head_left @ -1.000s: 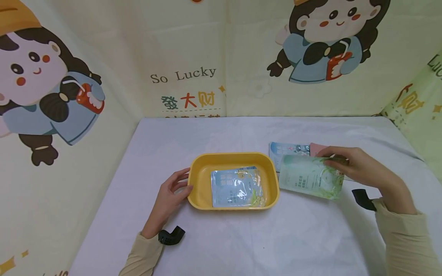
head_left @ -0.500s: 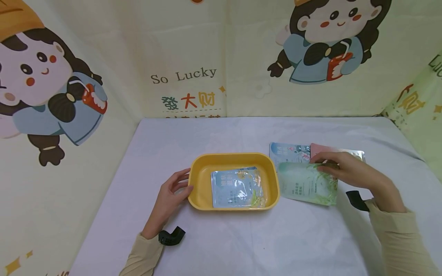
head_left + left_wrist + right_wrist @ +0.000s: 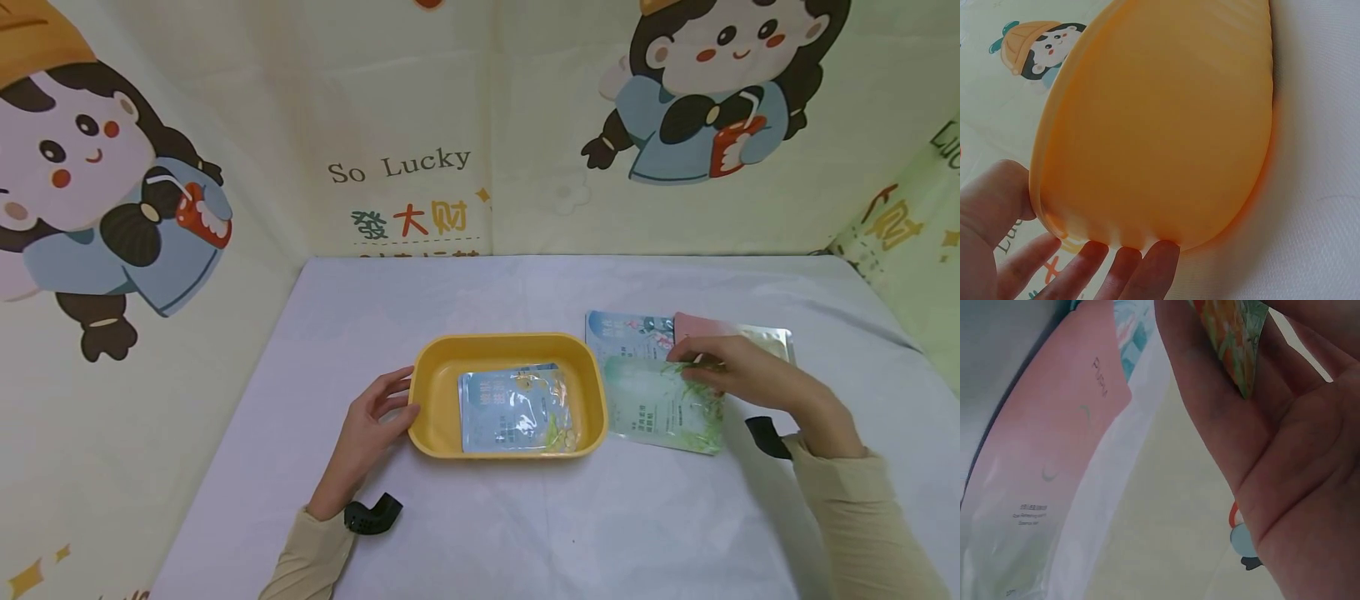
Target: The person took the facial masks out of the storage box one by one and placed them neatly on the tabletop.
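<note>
My left hand (image 3: 372, 429) holds the left end of a yellow plastic tray (image 3: 510, 343), its thumb at the rim. The left wrist view shows the fingertips (image 3: 1159, 250) against the tray's outer wall (image 3: 1154, 137). Inside the tray lie blue sheet mask packets (image 3: 516, 412), one overlapping another. To the right of the tray, my right hand (image 3: 738, 371) pinches a pale green sheet mask packet (image 3: 652, 408) by its upper right edge. In the right wrist view a corner of that packet (image 3: 1238, 353) shows between the fingers.
Behind the green packet, a blue floral packet (image 3: 628, 327) and a pink packet with a silvery end (image 3: 772, 337) lie on the white tablecloth (image 3: 480, 533). A cream curtain with printed cartoon figures (image 3: 525, 125) hangs behind the table.
My right hand has carried the green packet a little left and toward the front, uncovering more of the pink packet. The left hand and tray have stayed in place.
</note>
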The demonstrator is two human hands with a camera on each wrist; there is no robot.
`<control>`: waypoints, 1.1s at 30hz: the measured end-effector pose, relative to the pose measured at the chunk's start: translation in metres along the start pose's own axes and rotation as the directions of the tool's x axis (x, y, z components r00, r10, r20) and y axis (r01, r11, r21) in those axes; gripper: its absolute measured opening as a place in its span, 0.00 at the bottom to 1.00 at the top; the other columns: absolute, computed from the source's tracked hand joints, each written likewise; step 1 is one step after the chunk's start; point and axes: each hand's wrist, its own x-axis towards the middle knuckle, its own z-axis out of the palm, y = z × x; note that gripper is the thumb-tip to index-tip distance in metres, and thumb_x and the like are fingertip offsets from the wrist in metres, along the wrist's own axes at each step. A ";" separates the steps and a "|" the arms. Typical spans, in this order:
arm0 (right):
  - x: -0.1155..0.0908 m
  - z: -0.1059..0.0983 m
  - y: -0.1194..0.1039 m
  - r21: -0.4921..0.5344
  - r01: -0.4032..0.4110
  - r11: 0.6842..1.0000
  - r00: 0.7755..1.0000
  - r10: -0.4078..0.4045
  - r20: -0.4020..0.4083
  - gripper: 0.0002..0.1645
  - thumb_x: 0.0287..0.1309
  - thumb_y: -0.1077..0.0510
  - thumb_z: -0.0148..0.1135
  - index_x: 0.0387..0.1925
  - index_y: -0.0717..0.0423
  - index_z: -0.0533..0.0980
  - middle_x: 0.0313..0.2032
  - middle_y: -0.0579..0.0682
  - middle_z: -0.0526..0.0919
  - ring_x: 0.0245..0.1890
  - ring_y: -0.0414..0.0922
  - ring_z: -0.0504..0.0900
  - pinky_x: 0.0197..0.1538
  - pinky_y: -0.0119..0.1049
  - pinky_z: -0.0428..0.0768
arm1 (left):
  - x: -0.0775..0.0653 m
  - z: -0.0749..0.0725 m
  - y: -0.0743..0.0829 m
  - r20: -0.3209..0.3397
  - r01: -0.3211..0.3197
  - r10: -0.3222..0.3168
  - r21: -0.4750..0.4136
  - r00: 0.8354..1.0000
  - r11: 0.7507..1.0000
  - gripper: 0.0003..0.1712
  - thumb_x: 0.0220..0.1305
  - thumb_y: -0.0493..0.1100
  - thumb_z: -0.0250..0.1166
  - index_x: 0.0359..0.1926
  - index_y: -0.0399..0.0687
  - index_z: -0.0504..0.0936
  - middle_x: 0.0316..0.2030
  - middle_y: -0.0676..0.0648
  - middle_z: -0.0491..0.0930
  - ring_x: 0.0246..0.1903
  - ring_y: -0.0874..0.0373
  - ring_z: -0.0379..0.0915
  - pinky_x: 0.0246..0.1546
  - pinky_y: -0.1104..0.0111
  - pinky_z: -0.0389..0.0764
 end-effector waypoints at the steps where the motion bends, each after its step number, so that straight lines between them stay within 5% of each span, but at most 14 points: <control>1: 0.000 0.001 0.000 -0.005 -0.005 1.000 1.000 0.005 0.001 0.13 0.60 0.69 0.65 0.45 0.56 0.78 0.42 0.53 0.79 0.33 0.40 0.78 0.24 0.31 0.78 | 0.000 0.000 0.000 -0.001 0.000 0.000 0.001 1.000 1.000 0.30 0.65 0.42 0.68 0.67 0.54 0.72 0.60 0.44 0.74 0.56 0.47 0.75 0.47 0.73 0.83; 13: 0.008 0.009 0.015 -0.060 -0.042 0.997 0.999 0.044 0.021 0.13 0.58 0.66 0.68 0.44 0.54 0.80 0.43 0.51 0.81 0.37 0.44 0.80 0.29 0.31 0.81 | 0.000 0.000 0.000 -0.003 0.004 -0.004 0.009 1.000 1.000 0.30 0.65 0.42 0.68 0.67 0.55 0.72 0.61 0.44 0.74 0.57 0.47 0.76 0.47 0.73 0.83; 33: 0.013 0.023 0.009 -0.145 -0.071 0.987 0.996 0.079 0.047 0.14 0.58 0.64 0.69 0.46 0.58 0.81 0.43 0.49 0.83 0.38 0.43 0.78 0.38 0.28 0.81 | 0.002 0.000 -0.001 -0.007 -0.003 0.003 0.023 1.000 1.000 0.30 0.65 0.40 0.68 0.67 0.53 0.72 0.60 0.44 0.75 0.55 0.47 0.76 0.47 0.72 0.83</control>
